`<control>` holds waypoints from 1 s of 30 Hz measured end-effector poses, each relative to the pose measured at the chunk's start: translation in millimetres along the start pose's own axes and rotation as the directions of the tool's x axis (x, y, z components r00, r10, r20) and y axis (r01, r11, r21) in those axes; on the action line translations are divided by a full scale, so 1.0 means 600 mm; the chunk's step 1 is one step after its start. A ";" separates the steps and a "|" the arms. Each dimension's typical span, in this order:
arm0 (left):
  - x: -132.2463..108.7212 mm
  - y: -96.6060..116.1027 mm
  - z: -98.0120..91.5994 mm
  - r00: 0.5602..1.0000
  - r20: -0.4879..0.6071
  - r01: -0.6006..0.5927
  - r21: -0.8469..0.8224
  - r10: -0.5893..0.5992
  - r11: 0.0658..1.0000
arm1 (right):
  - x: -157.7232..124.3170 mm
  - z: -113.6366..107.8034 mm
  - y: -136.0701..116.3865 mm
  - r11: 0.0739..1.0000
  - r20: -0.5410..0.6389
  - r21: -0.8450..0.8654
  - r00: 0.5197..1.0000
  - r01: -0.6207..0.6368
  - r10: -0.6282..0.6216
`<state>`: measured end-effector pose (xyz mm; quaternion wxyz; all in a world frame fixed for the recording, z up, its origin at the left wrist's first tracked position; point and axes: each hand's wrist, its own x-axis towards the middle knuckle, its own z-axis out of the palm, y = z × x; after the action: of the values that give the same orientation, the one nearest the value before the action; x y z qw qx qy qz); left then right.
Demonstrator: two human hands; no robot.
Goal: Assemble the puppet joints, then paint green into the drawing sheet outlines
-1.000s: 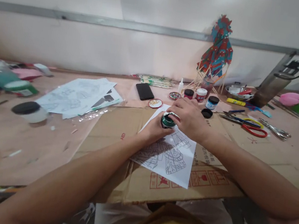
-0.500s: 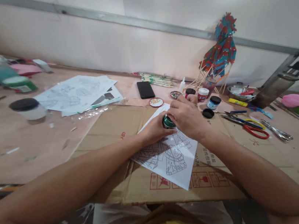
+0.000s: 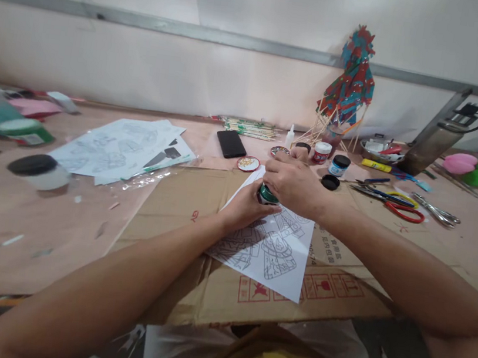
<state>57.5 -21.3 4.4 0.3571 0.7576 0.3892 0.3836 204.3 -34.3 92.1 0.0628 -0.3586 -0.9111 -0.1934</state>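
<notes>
A small green paint jar stands over a white sheet with a line drawing, which lies on flattened cardboard. My left hand wraps around the jar from below. My right hand is closed over the top of the jar, hiding its lid. A loose black lid lies just right of my right hand. Other small paint jars stand behind it.
Loose printed sheets and a black-lidded tub lie to the left. A black phone, bead dishes, red-handled scissors, a metal flask and a colourful paper figure on sticks sit at the back and right.
My right hand has shifted a little left over the top of the jar, covering more of it. The left hand keeps its hold. The view has drifted slightly.
</notes>
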 end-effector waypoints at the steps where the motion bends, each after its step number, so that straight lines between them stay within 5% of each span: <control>1: 0.000 0.000 0.000 1.000 0.000 0.004 0.000 -0.004 1.000 | 0.002 -0.002 0.000 1.000 0.012 0.005 1.000 0.004 -0.004; 13: 0.003 -0.012 0.000 0.999 0.032 0.022 0.030 -0.023 0.999 | 0.010 -0.003 0.022 0.981 0.072 0.190 0.997 -0.027 0.013; 20: 0.007 -0.008 0.000 0.998 0.017 0.054 -0.036 -0.054 0.998 | -0.001 0.003 0.050 0.914 0.022 0.350 0.978 -0.204 0.209; 30: -0.001 0.015 -0.008 0.995 -0.045 0.097 0.081 -0.094 0.992 | -0.018 0.005 0.051 0.913 0.160 0.205 0.932 -0.352 0.324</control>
<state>56.2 -24.5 13.6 0.3352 0.7442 0.4478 0.3650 233.1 -19.4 96.1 0.0802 -0.5124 -0.8535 -0.0503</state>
